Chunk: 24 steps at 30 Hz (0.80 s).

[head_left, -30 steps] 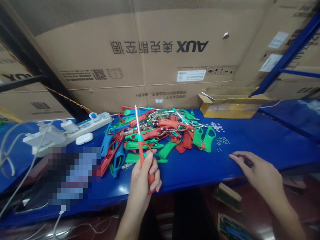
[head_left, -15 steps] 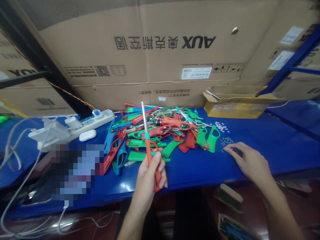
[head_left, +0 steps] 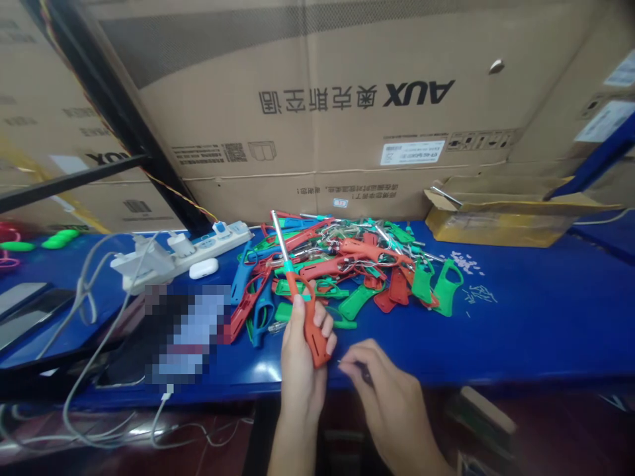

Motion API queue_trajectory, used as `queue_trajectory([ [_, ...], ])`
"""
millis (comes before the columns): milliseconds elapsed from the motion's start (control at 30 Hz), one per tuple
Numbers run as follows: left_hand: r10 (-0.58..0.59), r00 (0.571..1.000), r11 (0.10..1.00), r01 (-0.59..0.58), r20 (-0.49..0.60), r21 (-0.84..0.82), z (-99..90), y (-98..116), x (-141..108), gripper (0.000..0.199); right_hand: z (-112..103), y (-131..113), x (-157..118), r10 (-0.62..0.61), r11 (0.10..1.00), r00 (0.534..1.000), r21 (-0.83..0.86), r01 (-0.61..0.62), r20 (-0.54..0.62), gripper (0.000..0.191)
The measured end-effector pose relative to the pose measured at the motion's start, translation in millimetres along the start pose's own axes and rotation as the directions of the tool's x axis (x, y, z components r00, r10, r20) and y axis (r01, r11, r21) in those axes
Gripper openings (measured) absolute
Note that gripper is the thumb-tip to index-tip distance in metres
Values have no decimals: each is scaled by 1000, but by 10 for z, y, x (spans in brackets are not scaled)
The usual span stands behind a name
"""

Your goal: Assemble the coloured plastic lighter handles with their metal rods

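Note:
My left hand [head_left: 301, 354] is closed around the red handle of a long-necked gas lighter [head_left: 315, 334], whose metal tube points up and away to the left. Just right of the handle's lower end, my right hand [head_left: 391, 396] is closed in a pinch. A tiny thin pin [head_left: 339, 361] shows at its fingertips, apart from the lighter. Something dark is partly visible under the curled fingers; its kind is hidden. Beyond both hands lies a heap of red, green and blue lighter shells [head_left: 367, 248]. Loose thin pins [head_left: 480, 294] and small pale pink pieces [head_left: 464, 261] lie right of it.
A blue table [head_left: 530, 324] carries everything. At the back right stands an open cardboard box [head_left: 501, 221]. Leftward are a power strip [head_left: 233, 239], a white earphone case [head_left: 204, 268], cables and a blurred-out phone [head_left: 193, 337]. A large carton [head_left: 327, 145] forms the back wall.
My right hand has moved left from the loose pins to beside the lighter's handle. My left hand has turned the lighter slightly, and the view has shifted left.

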<state>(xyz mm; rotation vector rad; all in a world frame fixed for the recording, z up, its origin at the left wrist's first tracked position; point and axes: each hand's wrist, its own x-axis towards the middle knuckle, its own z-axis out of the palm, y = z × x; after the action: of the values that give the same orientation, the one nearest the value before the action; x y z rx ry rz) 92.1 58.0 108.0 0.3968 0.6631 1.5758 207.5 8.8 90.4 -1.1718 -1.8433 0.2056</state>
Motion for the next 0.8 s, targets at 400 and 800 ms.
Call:
queue_trajectory([
  [400, -9, 1000, 999, 8, 10, 36, -57, -10, -32, 41, 222, 5, 15, 17, 999, 998, -41, -14, 60, 38],
  [800, -34, 999, 995, 37, -38, 94, -87, -7, -77, 39, 231, 2, 25, 31, 998, 998, 46, -33, 47, 30],
])
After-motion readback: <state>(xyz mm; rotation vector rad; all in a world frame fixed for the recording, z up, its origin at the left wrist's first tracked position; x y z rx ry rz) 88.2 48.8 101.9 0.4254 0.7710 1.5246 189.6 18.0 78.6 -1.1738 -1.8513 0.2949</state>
